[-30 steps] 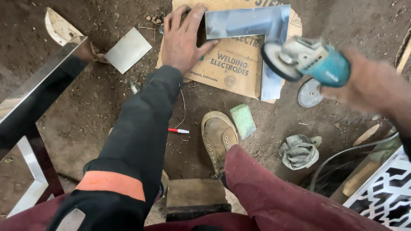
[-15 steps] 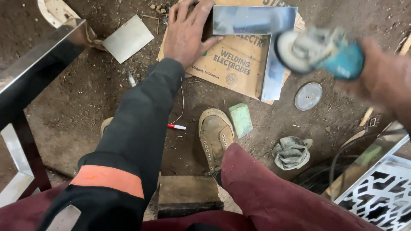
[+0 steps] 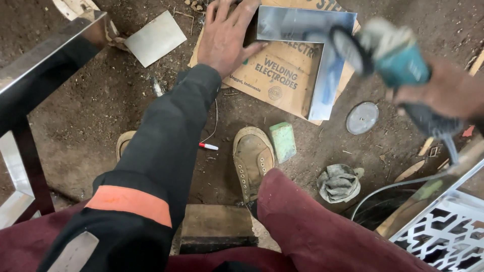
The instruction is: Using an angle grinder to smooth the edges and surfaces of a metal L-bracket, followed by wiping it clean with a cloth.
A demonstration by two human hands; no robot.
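My left hand lies flat, fingers spread, on a brown cardboard sheet on the dirt floor, touching the left end of a shiny L-shaped steel corner piece. My right hand grips a teal angle grinder, blurred, held in the air above the right side of the steel piece. The grinder's grey cable trails down to the right.
A loose grinding disc, a green block, a crumpled grey glove, a red-capped marker, a flat steel plate, a polished steel tube frame, a white lattice panel, a wooden block and my shoes lie around.
The grinder in my right hand has swung down and left over the steel corner piece. My left hand stays pressed on the cardboard by the steel.
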